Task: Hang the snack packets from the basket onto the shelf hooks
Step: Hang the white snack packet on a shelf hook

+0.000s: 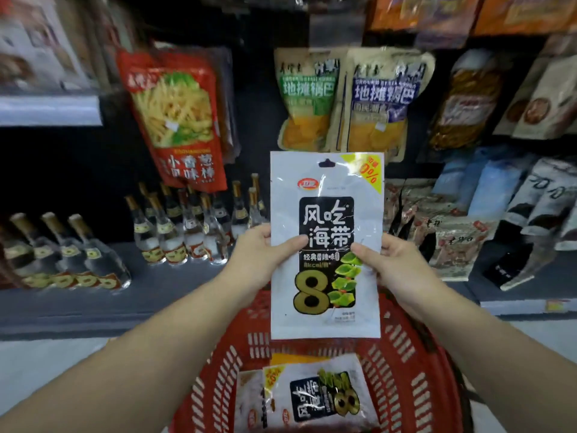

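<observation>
We hold the white glossy seaweed snack packet upright, left hand and right hand pinching its side edges, hang-hole topmost, facing the shelf.

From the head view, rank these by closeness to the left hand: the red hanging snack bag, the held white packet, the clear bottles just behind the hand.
From the left hand:
1. White packet, gripped at its left edge.
2. Clear bottles, just left, behind.
3. Red hanging snack bag, up left.
</observation>
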`<state>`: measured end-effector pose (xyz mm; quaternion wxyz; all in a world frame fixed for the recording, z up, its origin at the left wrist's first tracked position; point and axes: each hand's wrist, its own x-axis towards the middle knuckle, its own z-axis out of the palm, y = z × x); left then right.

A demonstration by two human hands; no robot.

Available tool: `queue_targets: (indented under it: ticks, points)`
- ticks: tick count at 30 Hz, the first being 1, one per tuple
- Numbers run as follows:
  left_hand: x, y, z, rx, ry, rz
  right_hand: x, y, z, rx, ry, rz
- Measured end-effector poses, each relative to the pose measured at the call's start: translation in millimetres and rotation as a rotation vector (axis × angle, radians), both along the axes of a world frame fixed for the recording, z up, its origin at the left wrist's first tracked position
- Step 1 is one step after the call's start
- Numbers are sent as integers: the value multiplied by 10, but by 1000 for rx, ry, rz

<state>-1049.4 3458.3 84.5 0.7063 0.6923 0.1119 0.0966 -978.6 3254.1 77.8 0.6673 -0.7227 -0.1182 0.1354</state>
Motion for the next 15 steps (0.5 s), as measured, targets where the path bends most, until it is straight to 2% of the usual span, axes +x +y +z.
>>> queue_targets:
  ticks: [5,9,15]
  points:
    - [-24,-78,1619,-7,-61,1,-70,-24,1605,56,-12,-19]
    - [-67,-122,3080,-21,-105,-5,-116,-44,3061,2,-140,-66]
    - [-116,-204,5175,-6,-174,54,-139,-96,5262,70,-208,5]
